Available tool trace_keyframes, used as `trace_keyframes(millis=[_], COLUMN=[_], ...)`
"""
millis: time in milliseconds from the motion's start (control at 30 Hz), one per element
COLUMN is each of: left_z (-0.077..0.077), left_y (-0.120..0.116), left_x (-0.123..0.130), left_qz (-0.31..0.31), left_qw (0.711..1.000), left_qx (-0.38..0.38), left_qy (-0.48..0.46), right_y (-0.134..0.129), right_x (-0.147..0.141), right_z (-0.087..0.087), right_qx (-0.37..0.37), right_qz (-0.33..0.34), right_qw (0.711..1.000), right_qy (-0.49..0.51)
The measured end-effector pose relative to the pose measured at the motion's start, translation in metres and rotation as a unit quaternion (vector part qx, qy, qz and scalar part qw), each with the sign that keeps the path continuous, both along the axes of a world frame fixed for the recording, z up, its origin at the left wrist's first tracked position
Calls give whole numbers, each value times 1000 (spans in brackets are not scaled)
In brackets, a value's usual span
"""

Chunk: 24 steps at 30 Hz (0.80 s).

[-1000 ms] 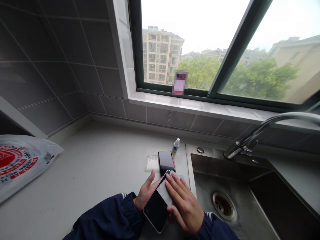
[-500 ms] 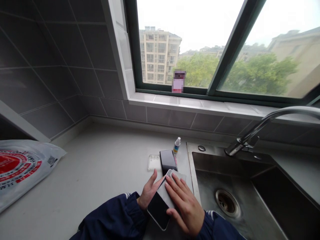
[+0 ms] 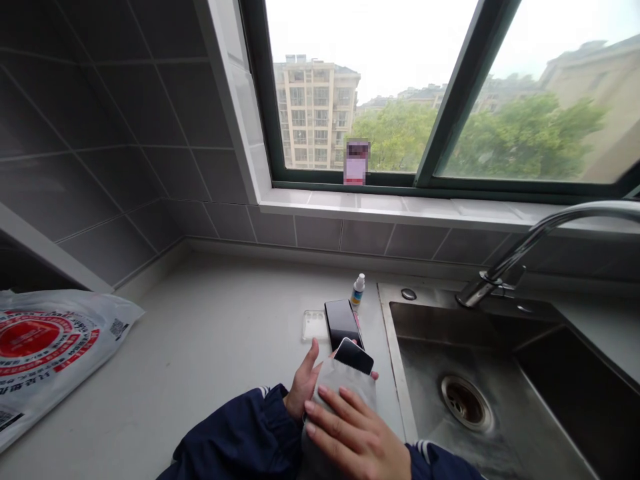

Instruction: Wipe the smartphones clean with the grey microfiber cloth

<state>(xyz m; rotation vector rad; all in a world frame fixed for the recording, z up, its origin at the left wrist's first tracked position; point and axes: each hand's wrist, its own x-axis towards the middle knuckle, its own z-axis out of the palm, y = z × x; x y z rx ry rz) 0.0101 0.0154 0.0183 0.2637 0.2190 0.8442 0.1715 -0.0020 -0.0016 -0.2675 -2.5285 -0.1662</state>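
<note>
In my left hand (image 3: 302,383) lies a smartphone (image 3: 356,356) with a black screen and light rim, the hand cradling it from below with the thumb raised at its left side. A grey cleaning cloth (image 3: 344,378) with a zigzag edge covers most of the screen, leaving only the top end bare. My right hand (image 3: 357,433) presses the cloth onto the phone, its fingers together and nearly straight. Just beyond, a second dark phone (image 3: 343,321) rests on the counter beside a clear phone case (image 3: 315,326). Behind them stands a small white spray bottle (image 3: 357,291) with a blue and yellow label.
To the right is a steel sink (image 3: 395,360) with a drain (image 3: 466,402) and a chrome faucet (image 3: 505,260). A white plastic bag with red print (image 3: 60,347) lies on the counter (image 3: 215,320) at left. A window (image 3: 360,80) is above the back wall.
My right hand has slid the cloth down the phone toward me, so the top of the screen now shows and the lower part is covered. The view has shifted slightly.
</note>
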Motion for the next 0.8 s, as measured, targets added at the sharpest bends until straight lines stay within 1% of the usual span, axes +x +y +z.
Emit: trace_keyframes(millis=[67, 133, 233, 333, 467, 533, 700, 800], left_z=[1, 1, 1, -1, -6, -7, -6, -6], left_y=[-1, -1, 1, 2, 2, 1, -4, -4], left_x=[1, 1, 1, 0, 0, 1, 4, 4], left_qz=[5, 5, 4, 1, -5, -11, -9, -14], left_qw=[1000, 1000, 1000, 1000, 1000, 999, 997, 997], left_qx=[0, -2, -5, -2, 21, 34, 74, 80], left_qy=[5, 9, 12, 16, 11, 9, 4, 2], right_y=[0, 1, 2, 3, 5, 8, 16, 15], right_x=[-1, 0, 3, 7, 14, 17, 23, 21], right_z=[0, 1, 5, 11, 20, 23, 24, 23], right_qx=[12, 7, -19, -64, -130, -149, -147, -137], right_qz=[2, 5, 11, 9, -49, -80, -131, -149], right_qw=[1000, 1000, 999, 996, 988, 984, 979, 978], right_qy=[-8, -13, -32, -62, -68, -59, -53, -60])
